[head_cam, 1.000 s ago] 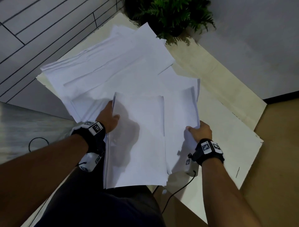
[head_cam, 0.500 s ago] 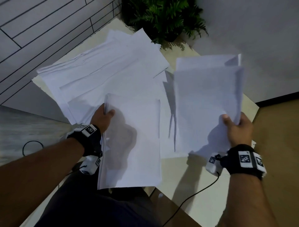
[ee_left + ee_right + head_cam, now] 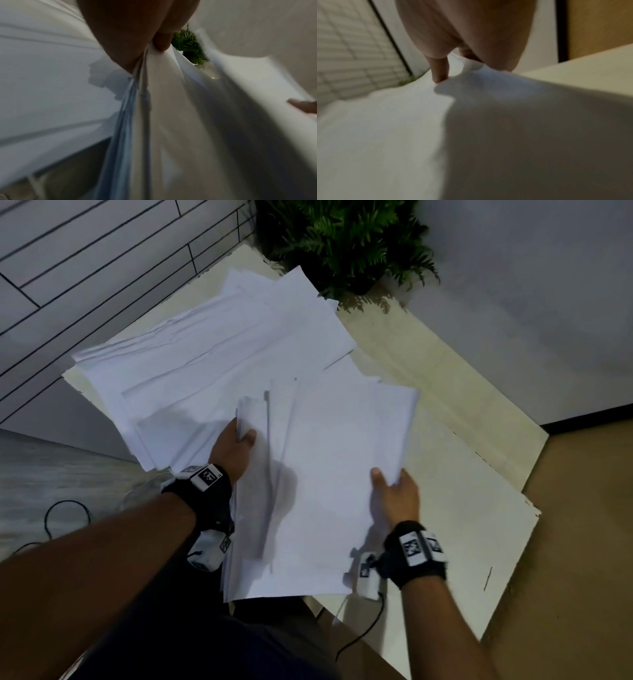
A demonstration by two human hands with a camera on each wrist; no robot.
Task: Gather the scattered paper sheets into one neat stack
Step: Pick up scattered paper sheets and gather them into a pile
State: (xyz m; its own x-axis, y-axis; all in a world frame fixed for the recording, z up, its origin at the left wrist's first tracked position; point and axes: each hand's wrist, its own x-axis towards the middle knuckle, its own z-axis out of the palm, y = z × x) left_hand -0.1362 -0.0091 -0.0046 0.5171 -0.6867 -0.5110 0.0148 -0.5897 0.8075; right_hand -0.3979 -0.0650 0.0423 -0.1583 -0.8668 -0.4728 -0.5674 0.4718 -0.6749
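Observation:
White paper sheets point(image 3: 212, 350) lie fanned and overlapping on the pale table point(image 3: 445, 392). My left hand point(image 3: 239, 446) grips the left edge of a bundle of sheets point(image 3: 260, 508) that hangs over the table's near edge. In the left wrist view the thumb point(image 3: 163, 40) pinches the layered sheet edges point(image 3: 142, 94). My right hand point(image 3: 394, 494) holds another batch of sheets point(image 3: 342, 460) by its right edge, thumb on top, and this batch lies over the left hand's bundle. The right wrist view shows the thumb point(image 3: 439, 73) pressing on the paper point(image 3: 393, 128). Fingers under the paper are hidden.
A potted fern point(image 3: 342, 241) stands at the table's far corner, just beyond the scattered sheets. A tiled wall point(image 3: 85, 268) runs along the left. The table's right half point(image 3: 479, 508) is bare. A black cable point(image 3: 65, 508) lies on the floor at left.
My right hand lifted a batch of sheets off the table, swung it up to the right, then brought it left and down over the bundle in my left hand.

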